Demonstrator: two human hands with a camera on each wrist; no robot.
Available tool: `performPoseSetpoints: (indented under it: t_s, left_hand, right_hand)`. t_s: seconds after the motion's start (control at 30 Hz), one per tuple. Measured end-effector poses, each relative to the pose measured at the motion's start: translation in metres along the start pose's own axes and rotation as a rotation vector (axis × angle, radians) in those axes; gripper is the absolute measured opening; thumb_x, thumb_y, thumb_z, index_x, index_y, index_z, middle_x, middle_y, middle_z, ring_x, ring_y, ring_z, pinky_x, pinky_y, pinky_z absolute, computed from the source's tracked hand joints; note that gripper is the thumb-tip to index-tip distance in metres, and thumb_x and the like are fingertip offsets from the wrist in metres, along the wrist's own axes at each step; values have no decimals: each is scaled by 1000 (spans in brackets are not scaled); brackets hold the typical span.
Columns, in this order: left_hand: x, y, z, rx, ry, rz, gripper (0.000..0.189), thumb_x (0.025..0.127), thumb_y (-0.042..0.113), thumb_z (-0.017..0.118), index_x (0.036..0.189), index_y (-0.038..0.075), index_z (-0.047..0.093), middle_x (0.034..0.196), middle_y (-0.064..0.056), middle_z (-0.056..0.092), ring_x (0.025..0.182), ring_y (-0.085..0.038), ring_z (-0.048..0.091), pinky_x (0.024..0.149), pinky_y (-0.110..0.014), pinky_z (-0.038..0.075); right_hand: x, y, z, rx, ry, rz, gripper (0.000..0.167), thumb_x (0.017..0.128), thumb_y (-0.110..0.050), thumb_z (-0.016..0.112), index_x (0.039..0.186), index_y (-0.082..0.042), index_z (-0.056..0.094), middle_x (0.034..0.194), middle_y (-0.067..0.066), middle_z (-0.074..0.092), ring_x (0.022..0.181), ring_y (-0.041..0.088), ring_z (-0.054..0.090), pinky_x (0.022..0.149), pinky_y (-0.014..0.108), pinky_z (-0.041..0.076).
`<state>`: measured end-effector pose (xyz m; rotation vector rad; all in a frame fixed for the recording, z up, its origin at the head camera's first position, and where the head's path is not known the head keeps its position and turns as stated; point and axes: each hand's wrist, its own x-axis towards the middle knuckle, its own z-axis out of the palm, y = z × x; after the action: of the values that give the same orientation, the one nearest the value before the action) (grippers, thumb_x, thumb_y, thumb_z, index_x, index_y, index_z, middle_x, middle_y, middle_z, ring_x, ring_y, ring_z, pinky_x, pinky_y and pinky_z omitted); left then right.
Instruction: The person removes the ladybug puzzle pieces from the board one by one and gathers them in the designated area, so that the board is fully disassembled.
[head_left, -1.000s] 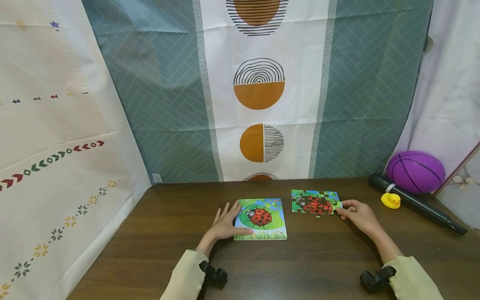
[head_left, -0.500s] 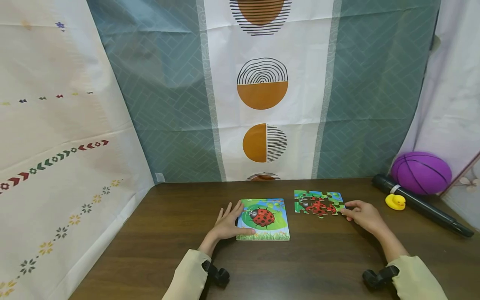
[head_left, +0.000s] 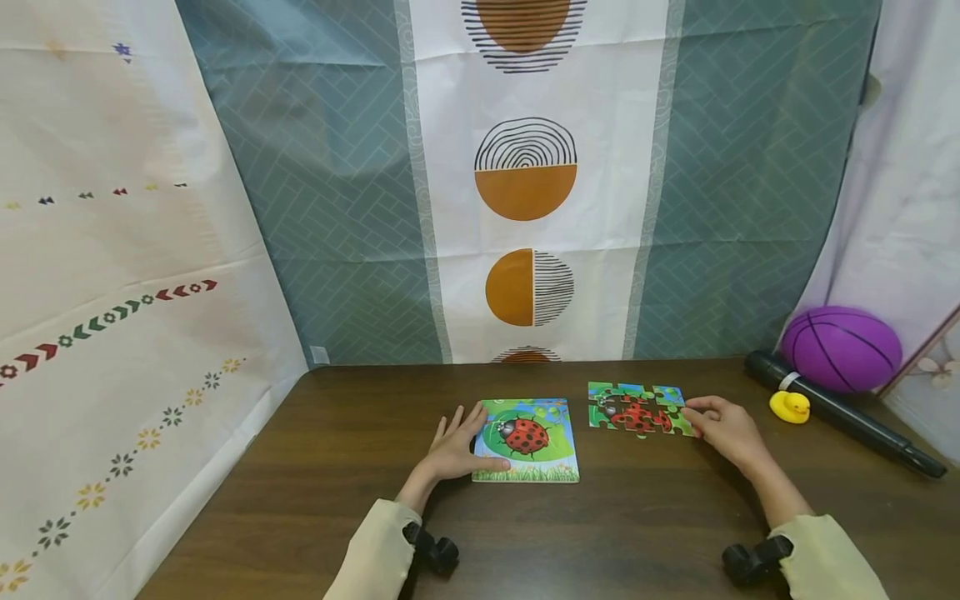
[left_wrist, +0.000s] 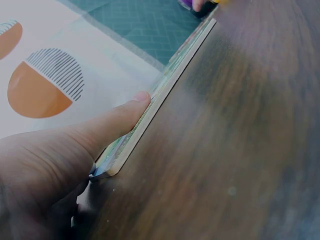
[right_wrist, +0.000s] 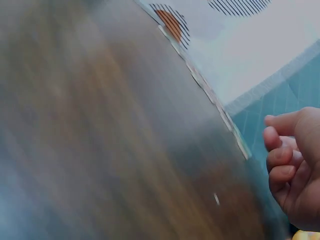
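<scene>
A square board with a ladybug picture (head_left: pixel 543 454) lies flat on the table. My left hand (head_left: pixel 453 448) rests at its left side with fingers spread; in the left wrist view the thumb (left_wrist: pixel 117 117) lies on top of the board's near edge. To the right is a partly joined ladybug jigsaw puzzle (head_left: pixel 633 419), with a dark gap showing in its upper part. My right hand (head_left: pixel 729 432) is at the puzzle's right edge. The right wrist view shows its fingers (right_wrist: pixel 280 159) bent, thumb and index tips slightly apart, with no piece visible between them.
A yellow rubber duck (head_left: pixel 790 408), a long black tube (head_left: pixel 847 414) and a purple ball (head_left: pixel 842 350) stand at the table's right side. A patterned curtain (head_left: pixel 360 208) hangs right behind the table's back edge.
The right fingertips have shifted slightly off the puzzle's lower right corner piece, which now lies visible beside the others. My left hand and the board keep their places; the view has shifted slightly.
</scene>
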<state>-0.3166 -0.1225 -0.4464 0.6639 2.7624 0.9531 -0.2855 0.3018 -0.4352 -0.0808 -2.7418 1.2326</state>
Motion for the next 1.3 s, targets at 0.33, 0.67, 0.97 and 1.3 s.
performPoseSetpoints:
  t_s: [0.33,0.67,0.97,1.3]
  left_hand:
    - [0,-1,-1,6,-5,-2,108,77,60,73,156,8,22,165,-10,12,152,-41,1,119,-64,-3]
    - [-1,-2,-1,23,-3,-8,107,78,62,72,156,8,22,165,-11,13,152,-42,2,120,-64,-3]
    - [-1,3,0,23,-6,7,108,78,64,70,156,7,22,165,-12,13,152,-44,2,119,-65,-3]
    - [2,-1,-1,50,-18,9,111,77,69,67,156,7,22,165,-11,13,152,-43,2,119,-64,-3]
  right_hand:
    - [-6,-58,58,79,-86,-141,32,96,-25,63,116,0,64,77,7,65,71,13,55,60,26,40]
    - [-10,-121,133,154,-198,-287,22,93,-17,65,110,-3,70,91,7,66,64,10,47,57,25,41]
    - [-15,-135,163,144,-350,-398,26,91,-14,66,111,2,71,89,7,65,71,9,49,63,21,43]
    - [-16,-134,165,94,-338,-432,31,89,-12,67,117,3,69,92,8,60,77,13,45,64,21,40]
